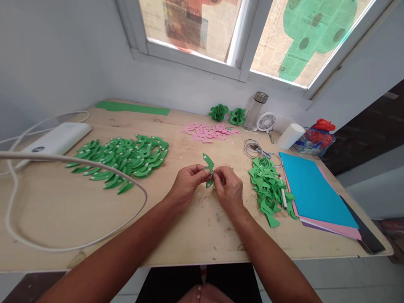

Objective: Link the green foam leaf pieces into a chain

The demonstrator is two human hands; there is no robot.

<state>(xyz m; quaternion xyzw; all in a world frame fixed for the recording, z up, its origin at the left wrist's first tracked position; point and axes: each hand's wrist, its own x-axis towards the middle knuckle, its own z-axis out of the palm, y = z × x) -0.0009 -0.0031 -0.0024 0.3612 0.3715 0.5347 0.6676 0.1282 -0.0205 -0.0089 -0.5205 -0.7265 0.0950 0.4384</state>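
Observation:
My left hand (pixel 191 182) pinches a curved green cut-out piece (pixel 207 160) above the middle of the table. White patches show near the ends of this piece. My right hand (pixel 229 185) meets it from the other side, thumb and fingertips pressed together at its edge. A bit of green shows behind the right fingers; whether it is a separate piece is hidden. To the left lies a broad heap of similar green cut-outs (pixel 123 155) with white patches. Right of my hands is a pile of green scraps (pixel 268 185), with a white marker (pixel 283 195) on it.
Pink cut-outs (pixel 206 132) and two green paper ornaments (pixel 218 112) lie toward the back. Scissors (pixel 265 154), a bottle (pixel 254 111), a small fan (pixel 266 122) and blue sheets (pixel 317 189) are on the right. A white cable (pixel 94 244) loops from a power bank (pixel 58 139) at left.

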